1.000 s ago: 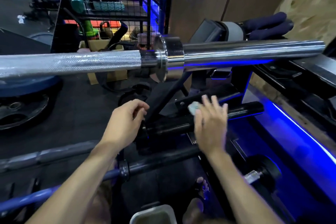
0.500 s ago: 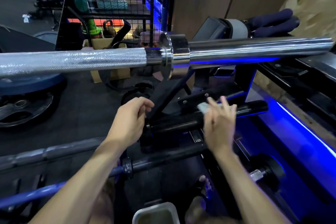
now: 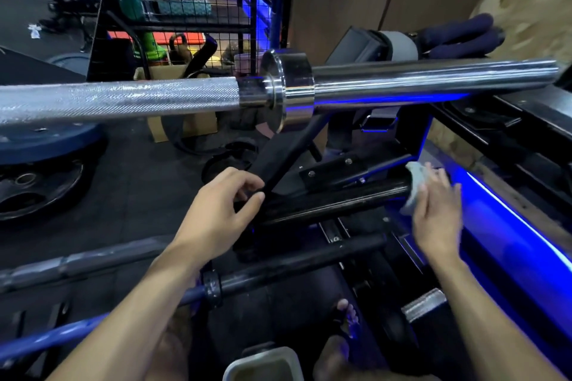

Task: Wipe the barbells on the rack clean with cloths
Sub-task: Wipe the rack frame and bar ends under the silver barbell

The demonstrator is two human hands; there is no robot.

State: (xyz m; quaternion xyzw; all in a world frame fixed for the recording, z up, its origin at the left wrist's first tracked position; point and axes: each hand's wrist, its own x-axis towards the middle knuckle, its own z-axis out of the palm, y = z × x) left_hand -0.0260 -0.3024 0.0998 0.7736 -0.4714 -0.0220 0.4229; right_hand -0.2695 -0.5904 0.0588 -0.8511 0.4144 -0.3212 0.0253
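Barbells on rack: chrome bar (image 3: 402, 80) uppermost; black bar sleeve (image 3: 334, 199) below it, lying across the black rack frame (image 3: 334, 172). Left hand (image 3: 216, 216) grips that sleeve's inner end, fingers curled. Right hand (image 3: 436, 213), fingers straight, presses pale cloth (image 3: 413, 185) against the sleeve's outer end.

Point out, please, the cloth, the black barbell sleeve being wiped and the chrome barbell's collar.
cloth (image 3: 414, 182): head view, on its pale bunched upper part.
black barbell sleeve (image 3: 340, 199): head view, mid-length on its top surface.
chrome barbell's collar (image 3: 288, 90): head view, on the wide flange's rim.
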